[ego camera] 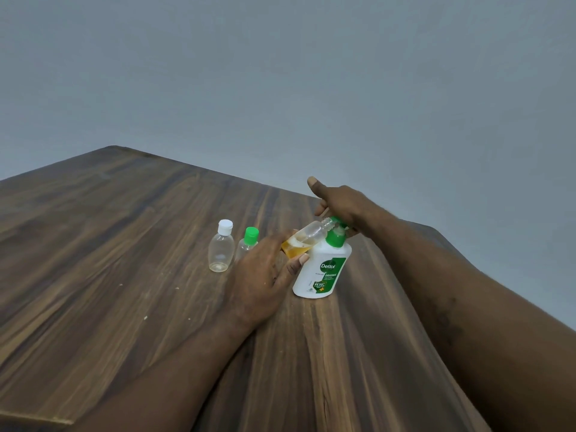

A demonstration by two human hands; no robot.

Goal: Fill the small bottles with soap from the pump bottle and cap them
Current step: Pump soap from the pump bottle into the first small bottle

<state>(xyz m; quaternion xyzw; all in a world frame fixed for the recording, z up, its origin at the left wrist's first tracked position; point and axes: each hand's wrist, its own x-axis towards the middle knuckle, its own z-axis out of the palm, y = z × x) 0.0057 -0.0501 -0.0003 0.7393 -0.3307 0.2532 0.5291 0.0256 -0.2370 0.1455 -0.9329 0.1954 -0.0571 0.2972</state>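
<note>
Tabletop (124,244) shows three small bottles (221,251) (247,244) (311,233), one pump bottle (324,272), two hands (261,275) (343,207).

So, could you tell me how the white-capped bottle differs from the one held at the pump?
The white-capped bottle stands upright on the table; the held bottle tilts in the left hand. The white-capped bottle looks empty; the held bottle, uncapped, contains orange soap. Both are small and clear.

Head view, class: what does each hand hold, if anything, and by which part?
The left hand grips the uncapped small bottle by its lower body. The right hand curls over the green head of the pump bottle.
</note>
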